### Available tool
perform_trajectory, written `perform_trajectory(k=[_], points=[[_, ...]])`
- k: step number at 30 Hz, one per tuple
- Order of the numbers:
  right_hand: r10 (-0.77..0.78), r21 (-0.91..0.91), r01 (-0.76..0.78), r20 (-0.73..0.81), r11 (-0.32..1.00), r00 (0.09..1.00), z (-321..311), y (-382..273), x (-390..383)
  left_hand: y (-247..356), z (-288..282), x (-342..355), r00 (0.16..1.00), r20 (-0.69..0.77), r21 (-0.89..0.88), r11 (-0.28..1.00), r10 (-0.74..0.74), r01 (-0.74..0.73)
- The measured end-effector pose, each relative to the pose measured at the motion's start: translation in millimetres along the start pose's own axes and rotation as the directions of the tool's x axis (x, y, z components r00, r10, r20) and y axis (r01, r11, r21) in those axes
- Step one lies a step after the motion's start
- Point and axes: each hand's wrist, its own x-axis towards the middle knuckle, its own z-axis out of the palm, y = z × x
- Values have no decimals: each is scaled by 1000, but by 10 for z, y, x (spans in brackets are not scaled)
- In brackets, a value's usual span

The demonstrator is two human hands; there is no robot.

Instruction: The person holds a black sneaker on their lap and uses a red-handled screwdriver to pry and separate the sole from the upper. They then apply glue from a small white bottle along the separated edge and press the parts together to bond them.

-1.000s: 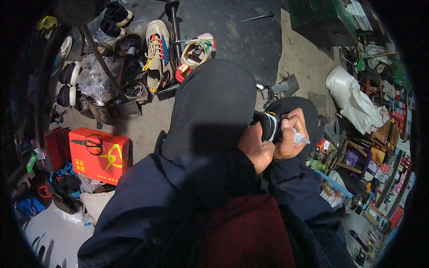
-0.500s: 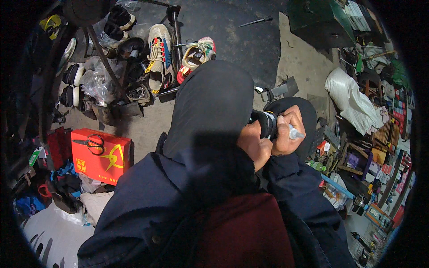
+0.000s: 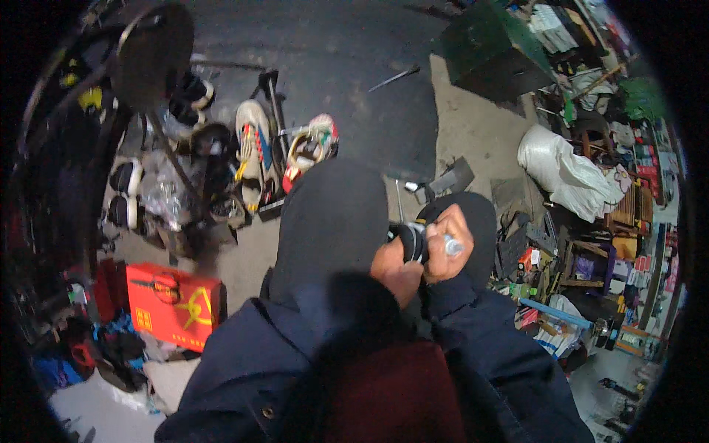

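Between my knees, my left hand (image 3: 397, 269) is closed around a dark shoe (image 3: 415, 242) with a pale edge. Only a small part of the shoe shows between my hands. Against its right side, my right hand (image 3: 446, 258) is closed in a fist on a tool with a clear, rounded handle (image 3: 453, 246). The end of that handle sticks out of the fist, while the tool's working end is hidden. A thin, light rod or line (image 3: 399, 201) rises from the shoe past my left knee; I cannot tell what it belongs to.
A red box (image 3: 173, 306) with scissors (image 3: 157, 286) on it stands at left. Ahead are a beige sneaker (image 3: 252, 148), a colourful shoe (image 3: 312, 148) and a metal stand (image 3: 275, 111). A white sack (image 3: 565, 173) and a green box (image 3: 491, 55) lie to the right.
My head has tilted, so the surroundings sit lower and the picture is blurred. Both hands keep their grip. The thin, light rod or line now shows above the shoe.
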Motion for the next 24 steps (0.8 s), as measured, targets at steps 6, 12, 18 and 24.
perform_trajectory(k=[6, 12, 18, 24], points=[[27, 15, -27, -28, 1000, 999, 11, -52, 1, 53, -103, 20, 994, 81, -69, 995, 75, -70], [27, -4, -27, -32, 1000, 999, 10, -87, -4, 129, -143, 6, 986, 117, -158, 982, 123, -104], [-18, -24, 18, -18, 1000, 1000, -21, -85, 12, 117, -192, -3, 979, 195, -88, 995, 65, -48], [-10, -25, 10, -3, 1000, 1000, -26, -78, 6, 124, -162, 0, 984, 155, -91, 993, 85, -71]])
